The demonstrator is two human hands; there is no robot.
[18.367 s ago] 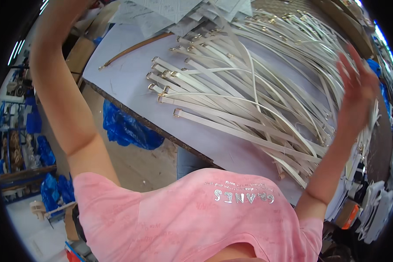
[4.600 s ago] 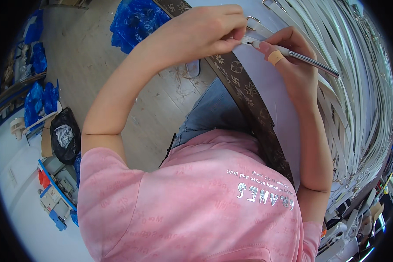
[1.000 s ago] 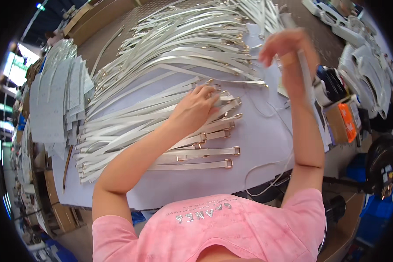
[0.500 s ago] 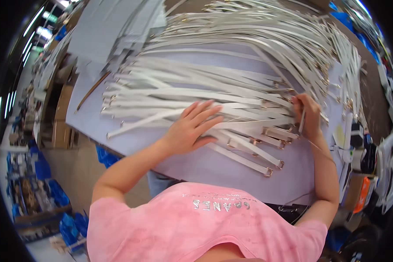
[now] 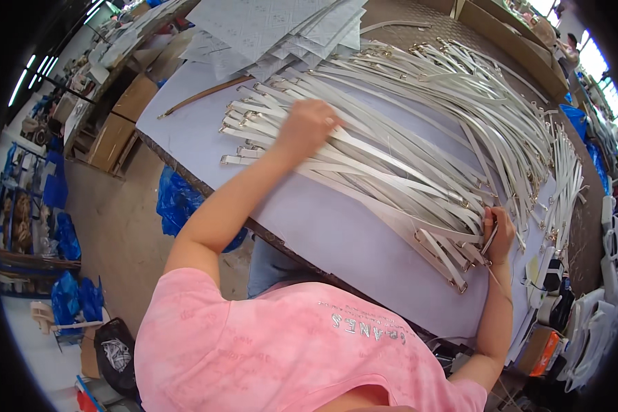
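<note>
White straps (image 5: 391, 159) with gold-coloured metal buckles at their ends lie in a long bundle slantwise over the pale table. My left hand (image 5: 311, 128) is on the bundle toward its far left end, fingers curled over a white strap. Near the bundle's right end, my right hand (image 5: 501, 233) is closed beside the buckles (image 5: 477, 257). Something thin shows at its fingers, too small to name, and a thin cord runs down along that forearm.
A larger heap of white straps (image 5: 460, 79) lies at the back right. Patterned grey-white sheets (image 5: 261, 31) are stacked at the far left, beside a brown strip (image 5: 202, 96). Blue plastic bags (image 5: 178, 199) sit below the table's left edge. A cardboard box (image 5: 113, 141) stands beyond.
My left hand has moved up and left along the straps, its flat fingers now curled. My right hand stays at the buckle ends, still closed. The view has turned, tilting the table.
</note>
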